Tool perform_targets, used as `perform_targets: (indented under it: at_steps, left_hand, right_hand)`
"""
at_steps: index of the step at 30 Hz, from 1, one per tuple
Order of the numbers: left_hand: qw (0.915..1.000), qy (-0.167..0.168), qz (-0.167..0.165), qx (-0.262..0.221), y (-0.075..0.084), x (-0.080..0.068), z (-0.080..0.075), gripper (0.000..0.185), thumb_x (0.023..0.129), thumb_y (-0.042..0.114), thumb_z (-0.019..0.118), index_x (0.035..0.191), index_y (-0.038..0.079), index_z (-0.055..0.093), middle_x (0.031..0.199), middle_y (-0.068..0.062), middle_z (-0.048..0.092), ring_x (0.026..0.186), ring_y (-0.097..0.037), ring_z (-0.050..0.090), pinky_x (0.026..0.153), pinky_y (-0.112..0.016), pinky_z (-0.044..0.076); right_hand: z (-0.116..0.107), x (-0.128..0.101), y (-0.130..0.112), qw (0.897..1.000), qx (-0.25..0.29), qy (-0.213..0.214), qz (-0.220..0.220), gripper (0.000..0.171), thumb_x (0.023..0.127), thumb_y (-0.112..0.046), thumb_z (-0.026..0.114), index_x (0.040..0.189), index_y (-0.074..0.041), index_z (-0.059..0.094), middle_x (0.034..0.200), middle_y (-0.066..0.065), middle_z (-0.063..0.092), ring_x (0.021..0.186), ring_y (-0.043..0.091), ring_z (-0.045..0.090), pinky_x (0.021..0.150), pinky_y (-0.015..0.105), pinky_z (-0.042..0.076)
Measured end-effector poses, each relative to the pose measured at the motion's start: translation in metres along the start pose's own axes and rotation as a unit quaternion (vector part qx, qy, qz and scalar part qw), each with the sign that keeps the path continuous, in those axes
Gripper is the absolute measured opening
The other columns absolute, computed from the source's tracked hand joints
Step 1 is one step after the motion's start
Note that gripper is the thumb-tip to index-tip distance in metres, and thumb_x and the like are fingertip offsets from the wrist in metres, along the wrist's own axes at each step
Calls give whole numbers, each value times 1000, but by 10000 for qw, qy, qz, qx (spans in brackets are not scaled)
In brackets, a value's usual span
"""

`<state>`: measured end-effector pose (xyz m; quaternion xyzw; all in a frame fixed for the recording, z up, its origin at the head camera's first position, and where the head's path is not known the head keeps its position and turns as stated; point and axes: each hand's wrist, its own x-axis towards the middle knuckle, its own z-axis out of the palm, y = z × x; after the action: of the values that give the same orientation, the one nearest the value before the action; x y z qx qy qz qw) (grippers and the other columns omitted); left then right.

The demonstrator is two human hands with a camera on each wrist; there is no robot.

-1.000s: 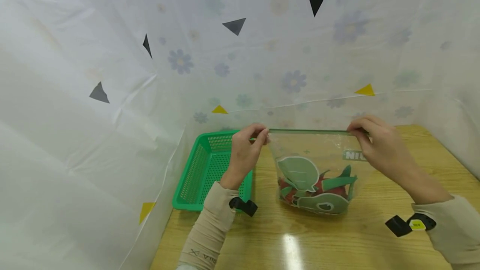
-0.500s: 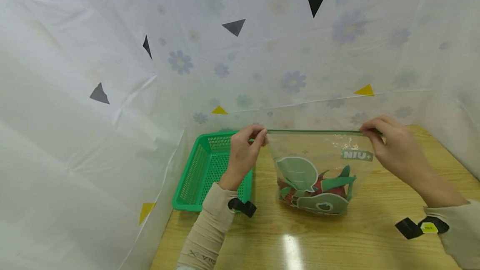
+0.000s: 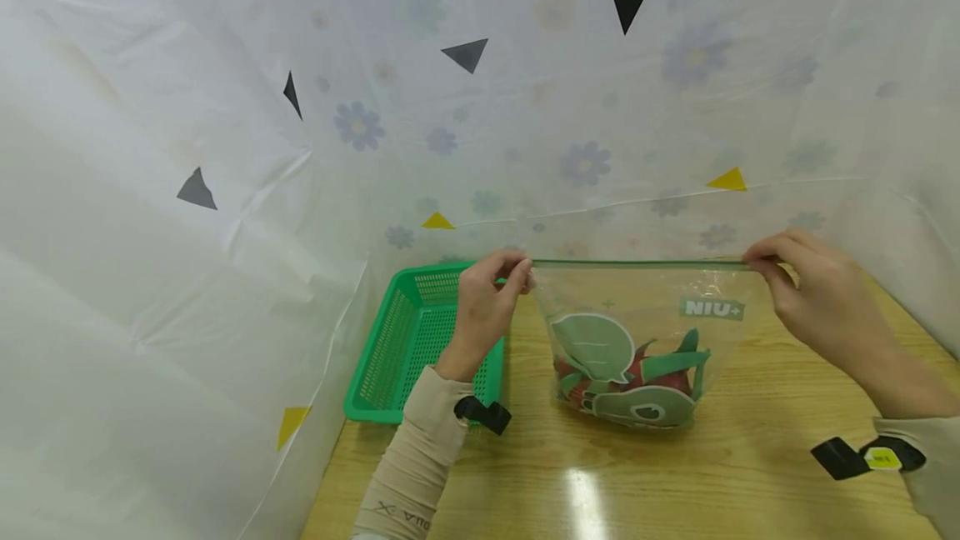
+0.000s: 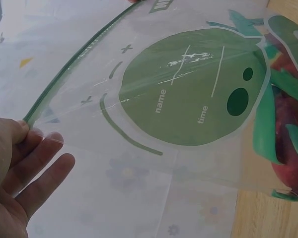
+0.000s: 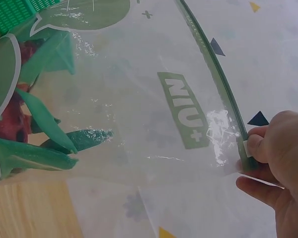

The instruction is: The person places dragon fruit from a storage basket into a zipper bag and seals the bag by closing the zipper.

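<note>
Over a wooden table [image 3: 750,473], the left hand [image 3: 483,315] and right hand [image 3: 825,307] each pinch an end of the clear zip bag's [image 3: 637,340] green seal, a green basket [image 3: 408,340] just beside the left hand.

On the clear zip bag [image 3: 645,332] I read "NIU+" in white letters on a green patch [image 3: 712,308] near its upper right corner; the right wrist view showed the same patch [image 5: 184,116] close up. On the bag's round green figure [image 4: 188,94] I made out the words "name" and "time" beside thin white lines. The left sleeve [image 3: 408,482] carried small dark lettering I could not read.
</note>
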<state>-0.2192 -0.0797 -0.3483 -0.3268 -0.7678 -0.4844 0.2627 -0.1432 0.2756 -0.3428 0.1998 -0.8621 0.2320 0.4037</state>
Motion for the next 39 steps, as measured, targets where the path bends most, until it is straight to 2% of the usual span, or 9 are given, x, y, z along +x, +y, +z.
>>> perform_targets:
  at_steps: [7,13,19,22,24,27,31,36,39]
  left_hand:
    - [9999,-11,133,23,25,2,-7,9,94,-3,61,98,-7,69,80,-20,69,70,-28,69,63,-28,59]
    - [9998,15,130,-170,29,1,-6,9,94,-5,61,99,-10,67,80,-22,68,69,-30,68,61,-34,60]
    - [9995,-10,24,-301,13,-1,2,10,95,-1,61,100,-7,68,81,-20,68,68,-28,69,59,-32,60]
    - [9997,-31,32,-252,4,-2,5,11,97,5,62,101,-1,69,81,-15,70,68,-22,69,60,-25,59]
    - [9997,-46,33,-254,1,-2,5,12,97,10,61,102,2,70,81,-13,70,68,-19,69,61,-22,58]
    - [9994,-73,11,-343,0,-2,5,14,98,14,61,103,4,70,82,-11,71,69,-17,70,62,-20,58]
    - [9988,-67,-64,-474,-1,-2,5,15,99,15,60,102,4,70,82,-11,70,69,-16,69,63,-21,58]
    - [9979,-82,-221,-600,-1,-2,7,13,99,13,61,100,3,69,82,-11,70,71,-15,69,65,-24,60]
    - [9973,-82,-305,-670,7,-4,7,12,98,8,61,100,0,68,83,-15,69,71,-19,70,65,-27,60]
  right_hand:
    - [-1,-2,0,9999,-71,69,-107,28,74,23,70,92,3,68,88,10,64,88,-17,39,69,11,37]
    - [2,-5,1,9995,-23,270,-137,27,73,22,71,93,5,68,89,13,64,88,-13,42,72,12,37]
    - [3,-22,3,9951,450,-196,853,33,84,5,73,114,7,62,97,16,63,91,-23,42,77,0,35]
    - [3,-35,6,9781,766,-887,1722,50,92,-13,71,132,8,51,106,22,61,93,-9,55,72,-4,37]
    - [4,-45,8,9596,949,-1416,2240,62,95,-24,68,141,8,41,113,27,59,97,12,64,68,3,45]
    - [10,-65,9,9314,1284,-2050,2719,59,99,-30,61,142,5,39,122,29,59,97,20,67,66,15,52]
    - [31,-96,1,8981,1904,-2684,2919,54,102,-30,56,145,-4,37,133,25,54,110,10,61,76,25,56]
    - [63,-121,-8,8570,2449,-3266,3144,83,100,-31,59,158,-7,4,145,38,33,126,61,41,85,57,53]
    - [76,-129,-13,8556,2461,-3183,3257,94,96,-32,65,157,-8,-2,145,42,31,127,66,35,84,70,47]
